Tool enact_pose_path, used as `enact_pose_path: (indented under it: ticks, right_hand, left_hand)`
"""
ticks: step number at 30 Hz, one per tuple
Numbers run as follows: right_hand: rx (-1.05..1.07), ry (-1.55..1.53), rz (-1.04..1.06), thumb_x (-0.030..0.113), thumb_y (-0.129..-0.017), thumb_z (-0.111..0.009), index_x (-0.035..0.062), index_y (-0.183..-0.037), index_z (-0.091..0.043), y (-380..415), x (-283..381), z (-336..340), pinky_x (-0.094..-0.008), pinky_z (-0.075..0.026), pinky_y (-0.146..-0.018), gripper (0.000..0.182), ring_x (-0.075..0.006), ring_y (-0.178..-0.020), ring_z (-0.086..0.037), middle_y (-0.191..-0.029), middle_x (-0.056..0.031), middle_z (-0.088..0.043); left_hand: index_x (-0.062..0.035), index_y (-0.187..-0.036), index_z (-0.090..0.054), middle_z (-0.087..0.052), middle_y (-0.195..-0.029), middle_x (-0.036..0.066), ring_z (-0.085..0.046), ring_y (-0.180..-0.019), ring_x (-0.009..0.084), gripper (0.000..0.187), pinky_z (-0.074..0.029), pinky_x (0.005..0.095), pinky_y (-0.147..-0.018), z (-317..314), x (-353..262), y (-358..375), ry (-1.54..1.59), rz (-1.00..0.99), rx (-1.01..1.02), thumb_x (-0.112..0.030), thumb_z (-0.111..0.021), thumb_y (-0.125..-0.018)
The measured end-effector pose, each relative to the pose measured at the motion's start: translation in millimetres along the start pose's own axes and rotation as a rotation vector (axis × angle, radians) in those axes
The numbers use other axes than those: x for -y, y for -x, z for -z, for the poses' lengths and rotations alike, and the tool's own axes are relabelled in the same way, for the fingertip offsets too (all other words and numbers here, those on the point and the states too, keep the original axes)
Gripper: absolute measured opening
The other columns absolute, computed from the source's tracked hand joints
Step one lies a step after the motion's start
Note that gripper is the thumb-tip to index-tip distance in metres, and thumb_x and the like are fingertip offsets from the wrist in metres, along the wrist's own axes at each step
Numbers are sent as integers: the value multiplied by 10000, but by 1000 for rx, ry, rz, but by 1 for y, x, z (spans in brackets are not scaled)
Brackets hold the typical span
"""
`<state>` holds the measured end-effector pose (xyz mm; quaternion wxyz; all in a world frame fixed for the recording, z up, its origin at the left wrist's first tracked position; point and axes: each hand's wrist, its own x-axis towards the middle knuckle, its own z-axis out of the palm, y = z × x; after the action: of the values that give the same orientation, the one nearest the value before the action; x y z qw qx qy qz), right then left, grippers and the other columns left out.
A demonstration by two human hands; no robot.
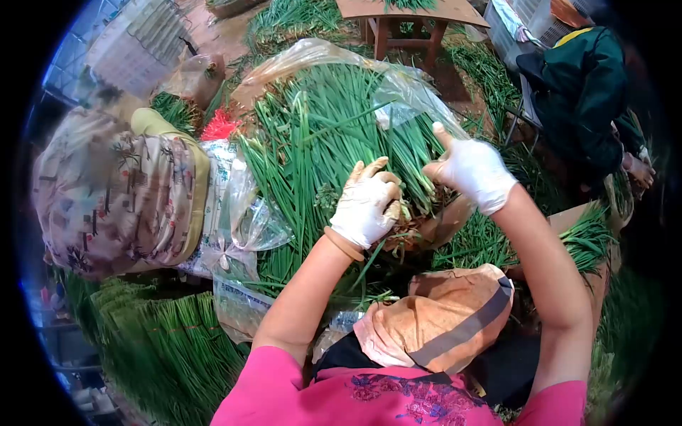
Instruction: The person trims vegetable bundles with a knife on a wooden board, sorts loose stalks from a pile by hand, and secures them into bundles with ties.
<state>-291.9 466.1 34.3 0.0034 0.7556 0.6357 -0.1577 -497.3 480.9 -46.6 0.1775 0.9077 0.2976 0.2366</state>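
Observation:
A large heap of long green leafy stalks, looking like garlic chives (320, 121), lies before me in a clear plastic bag (312, 53). My left hand (366, 202), in a white glove with a tan band at the wrist, rests on the near side of the heap. Its fingers are bent and apart, with no stalk visible between them. To the right, my right hand (472, 170), also white-gloved, hovers by the root ends. One finger points up, apart from another; the remaining fingers are partly hidden.
At left, a person in a patterned hood (121, 192) leans close. Bundled green stalks (170, 348) stand at lower left. A person in a dark green jacket (582, 92) sits at right. A wooden table (412, 11) stands behind, and an orange-brown cloth (440, 312) covers my lap.

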Motion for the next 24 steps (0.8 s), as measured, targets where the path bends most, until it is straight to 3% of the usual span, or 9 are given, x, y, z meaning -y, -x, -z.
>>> enact_pose_path:
  ticks: [2, 5, 8, 12, 18, 20, 22, 24]
  right_hand:
    - [152, 121, 12, 475, -665, -680, -1, -1434, -180, 7, 20, -19, -373, -505, -779, 1033, -344, -841, -643, -933, -233, -643]
    - [312, 219, -118, 307, -741, -647, -23, -1438, 29, -6, 10, -40, -365, -498, -807, 1025, -306, -878, -651, -1012, -200, -646]
    - [315, 170, -180, 302, -740, -643, -5, -1441, 49, -14, 5, -41, -369, -494, -826, 1032, -304, -908, -644, -1038, -197, -641]
    - [206, 85, -156, 402, -636, -746, 32, -1441, 102, -9, 26, -56, -372, -497, -844, 1226, -309, -935, -639, -1117, -205, -604]
    - [-128, 6, -279, 124, -705, -653, 96, -1464, 60, -5, 15, -98, -390, -528, -678, 1041, -320, -764, -637, -970, -176, -552]
    - [-168, -13, -287, 164, -698, -680, 88, -1463, 54, -4, 18, -108, -394, -528, -660, 1064, -321, -751, -636, -962, -179, -548]
    - [-126, -79, -242, 235, -649, -749, 146, -1467, 74, 5, 20, -106, -404, -525, -700, 1164, -341, -767, -632, -978, -182, -556]
    - [-116, 6, -234, 241, -642, -758, 123, -1462, 85, 9, 10, -117, -390, -527, -693, 1182, -315, -778, -641, -986, -183, -567]
  left_hand:
    - [-116, -796, -582, -590, -1014, 30, -436, -1224, 303, 71, -267, 522, -1038, 2, 1, 9, 7, 13, -25, -154, -575, -736]
    - [-111, -757, -571, -600, -1009, 22, -456, -1216, 294, 42, -256, 511, -1049, 1, 11, 31, 53, 14, -71, -126, -563, -718]
    - [-111, -747, -565, -605, -1009, 22, -457, -1218, 291, 38, -252, 506, -1056, 4, 14, 42, 70, 42, -77, -116, -565, -710]
    - [-112, -741, -562, -608, -1008, 20, -456, -1220, 296, 43, -248, 510, -1058, -1, 11, 37, 66, 58, -105, -113, -570, -699]
    - [-111, -707, -551, -610, -986, 15, -459, -1218, 305, 42, -244, 532, -1055, -1, 16, 62, 90, 99, -149, -97, -580, -680]
    - [-111, -703, -545, -608, -989, 18, -457, -1221, 305, 43, -241, 533, -1057, 1, 16, 64, 77, 106, -131, -92, -576, -681]
    - [-116, -709, -542, -603, -984, 28, -466, -1210, 295, 33, -256, 521, -1049, 0, 12, 59, 15, 98, -148, -105, -567, -691]
    - [-118, -713, -542, -601, -971, 29, -472, -1203, 291, 38, -261, 514, -1046, -4, 9, 54, -1, 97, -172, -99, -567, -691]
